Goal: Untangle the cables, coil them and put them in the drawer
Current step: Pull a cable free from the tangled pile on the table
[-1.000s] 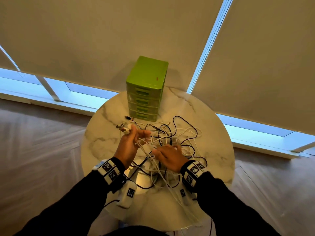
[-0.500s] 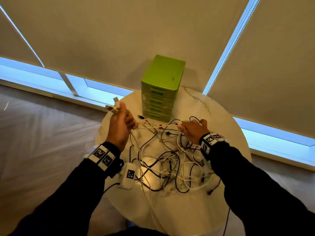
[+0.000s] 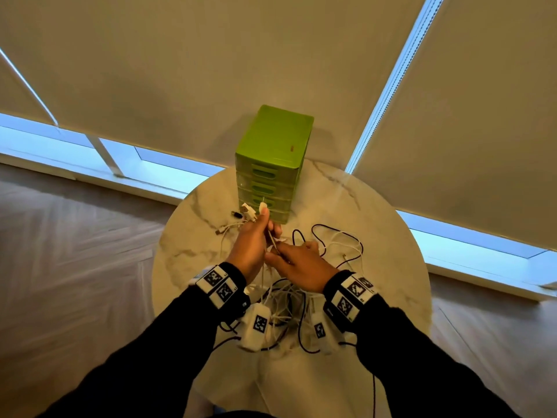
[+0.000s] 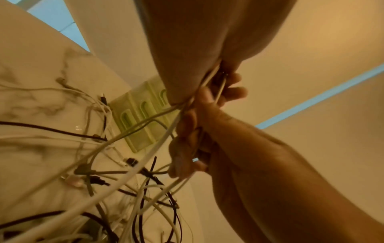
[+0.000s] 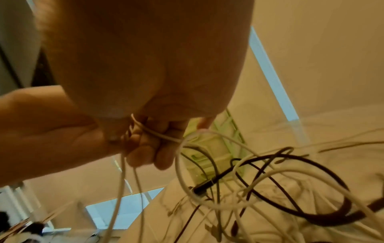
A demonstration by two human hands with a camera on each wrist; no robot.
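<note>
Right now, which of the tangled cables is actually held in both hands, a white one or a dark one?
A white cable: the left hand grips it raised, and the right hand pinches it just below. The dark cables lie loose on the table.

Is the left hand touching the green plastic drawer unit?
Apart. Head view: left hand, pinching thin white cables, is raised before the drawer unit, not on it.

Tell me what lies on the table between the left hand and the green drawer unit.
In the head view, cable plugs: a white USB plug and a small black plug lie between the left hand and the green drawer unit.
</note>
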